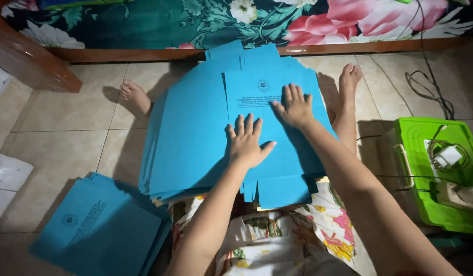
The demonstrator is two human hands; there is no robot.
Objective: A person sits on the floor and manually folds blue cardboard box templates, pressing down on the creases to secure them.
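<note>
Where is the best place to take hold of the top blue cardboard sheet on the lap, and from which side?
Probably the near edge of the top blue sheet, where short flaps overhang the lap toward the body. Both the left hand and the right hand lie flat on its face, so nothing is pinched. Coming from the body side, fingers could slip under a flap; the far edge lies flush on the stack.

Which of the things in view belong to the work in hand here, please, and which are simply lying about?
In hand:
- left hand and right hand, both flat on the top blue sheet
- stack of blue sheets on the lap
- second blue pile on the floor

Lying about:
- green box
- white charger
- black cables
- flowered bedding
</note>
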